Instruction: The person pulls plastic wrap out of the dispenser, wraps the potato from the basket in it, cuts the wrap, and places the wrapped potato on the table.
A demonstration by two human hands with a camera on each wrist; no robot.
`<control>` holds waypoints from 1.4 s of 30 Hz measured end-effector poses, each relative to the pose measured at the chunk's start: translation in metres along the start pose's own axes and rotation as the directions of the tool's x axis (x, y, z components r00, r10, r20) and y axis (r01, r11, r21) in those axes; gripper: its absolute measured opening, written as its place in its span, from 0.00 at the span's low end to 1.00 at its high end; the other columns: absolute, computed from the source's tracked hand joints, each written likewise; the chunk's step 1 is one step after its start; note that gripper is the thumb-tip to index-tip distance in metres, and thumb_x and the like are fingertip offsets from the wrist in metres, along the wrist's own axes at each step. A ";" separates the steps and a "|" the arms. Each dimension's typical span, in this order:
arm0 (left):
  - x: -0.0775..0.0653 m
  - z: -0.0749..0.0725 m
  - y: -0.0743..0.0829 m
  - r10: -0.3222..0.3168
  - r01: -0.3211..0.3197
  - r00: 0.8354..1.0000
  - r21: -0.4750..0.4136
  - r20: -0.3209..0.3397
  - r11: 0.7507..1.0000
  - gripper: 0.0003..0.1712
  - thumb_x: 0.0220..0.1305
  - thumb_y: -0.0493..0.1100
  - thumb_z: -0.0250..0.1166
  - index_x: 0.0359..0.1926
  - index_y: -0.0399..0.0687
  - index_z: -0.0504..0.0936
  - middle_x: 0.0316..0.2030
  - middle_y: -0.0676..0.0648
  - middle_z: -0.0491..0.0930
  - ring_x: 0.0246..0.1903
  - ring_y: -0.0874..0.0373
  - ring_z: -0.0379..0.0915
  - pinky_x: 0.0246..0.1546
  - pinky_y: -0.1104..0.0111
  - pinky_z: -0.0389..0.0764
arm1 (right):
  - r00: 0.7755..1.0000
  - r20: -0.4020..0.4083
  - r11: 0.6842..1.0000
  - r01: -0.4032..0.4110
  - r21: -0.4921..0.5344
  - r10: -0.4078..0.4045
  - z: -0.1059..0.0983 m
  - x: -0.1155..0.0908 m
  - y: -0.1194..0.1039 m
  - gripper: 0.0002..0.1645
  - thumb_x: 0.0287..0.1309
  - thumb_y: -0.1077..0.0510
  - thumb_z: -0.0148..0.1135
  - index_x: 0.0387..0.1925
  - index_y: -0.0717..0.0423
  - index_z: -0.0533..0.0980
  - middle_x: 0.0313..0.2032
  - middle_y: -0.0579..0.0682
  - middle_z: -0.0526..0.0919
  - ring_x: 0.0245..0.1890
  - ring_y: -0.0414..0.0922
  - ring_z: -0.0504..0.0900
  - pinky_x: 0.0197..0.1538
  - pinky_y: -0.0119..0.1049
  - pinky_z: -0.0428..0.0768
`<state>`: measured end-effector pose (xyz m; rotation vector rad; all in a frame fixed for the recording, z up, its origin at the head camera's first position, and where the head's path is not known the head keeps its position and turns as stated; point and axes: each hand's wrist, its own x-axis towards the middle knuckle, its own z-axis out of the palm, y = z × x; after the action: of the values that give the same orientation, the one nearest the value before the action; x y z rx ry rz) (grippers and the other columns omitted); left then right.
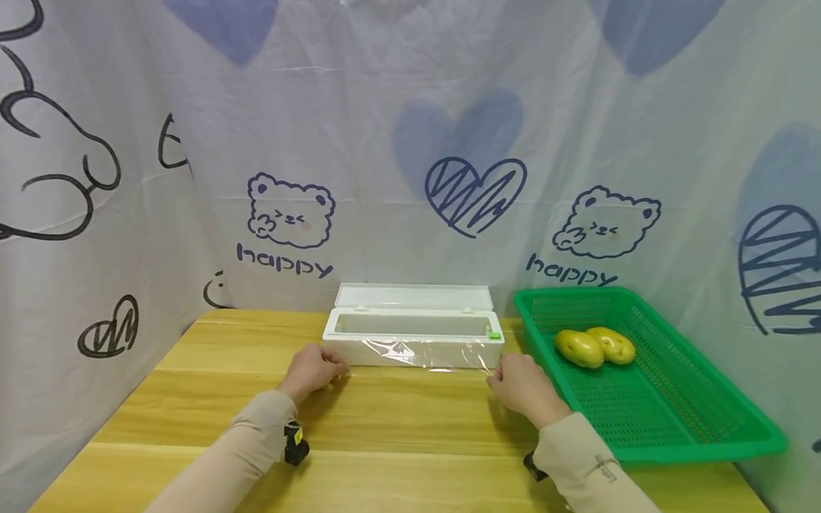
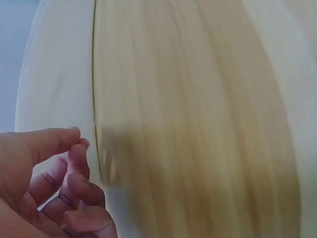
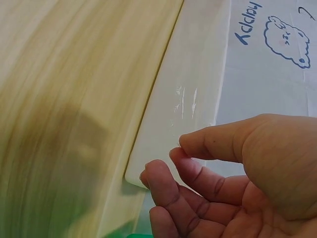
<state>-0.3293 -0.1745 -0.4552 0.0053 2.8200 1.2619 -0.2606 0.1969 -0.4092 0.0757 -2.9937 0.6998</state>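
A long white cling film dispenser [image 1: 417,312] lies at the back of the table, its hinged lid [image 1: 413,295] raised. Clear cling film [image 1: 398,350] hangs over the dispenser's front wall and shows as glints. At the film's left end, my left hand [image 1: 314,372] pinches its edge between thumb and forefinger. My right hand [image 1: 524,388] pinches the right corner the same way, its other fingers curled in the right wrist view. A small green slider [image 1: 494,335] sits at the dispenser's right front corner. The film itself is barely visible near the fingertips.
To the right stands a green plastic basket [image 1: 731,452] holding two yellow potatoes [image 1: 579,348]. The wooden table [image 1: 410,427] stretches in front of the dispenser. A printed white curtain [image 1: 385,142] hangs close behind and along both sides.
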 end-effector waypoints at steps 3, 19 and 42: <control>0.001 -0.001 -0.002 -0.007 0.007 1.000 -0.014 -0.004 1.000 0.06 0.62 0.38 0.73 0.28 0.45 0.89 0.25 0.51 0.86 0.23 0.61 0.78 0.26 0.72 0.77 | 1.000 -0.002 1.000 0.002 0.006 -0.002 0.000 0.000 -0.001 0.23 0.62 0.61 0.64 0.14 0.48 0.66 0.17 0.45 0.66 0.20 0.44 0.69 0.25 0.34 0.65; -0.019 -0.011 0.000 -0.039 0.046 0.998 -0.149 0.052 0.988 0.08 0.63 0.36 0.68 0.27 0.43 0.82 0.25 0.47 0.87 0.26 0.59 0.81 0.27 0.72 0.76 | 1.000 -0.005 1.000 -0.015 0.012 0.015 -0.001 -0.004 0.004 0.20 0.67 0.59 0.64 0.19 0.51 0.69 0.20 0.47 0.69 0.21 0.44 0.71 0.26 0.35 0.66; -0.030 -0.022 0.007 0.150 -0.129 0.986 -0.253 0.068 0.959 0.10 0.68 0.31 0.68 0.35 0.41 0.74 0.31 0.46 0.81 0.34 0.53 0.88 0.34 0.64 0.88 | 0.997 -0.072 0.997 0.043 0.061 -0.038 -0.004 0.000 0.000 0.09 0.63 0.64 0.70 0.40 0.50 0.78 0.28 0.47 0.83 0.25 0.44 0.76 0.28 0.36 0.70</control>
<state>-0.3009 -0.1870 -0.4344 0.2473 2.6101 1.5944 -0.2607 0.1984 -0.4057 0.1117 -2.8944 0.7746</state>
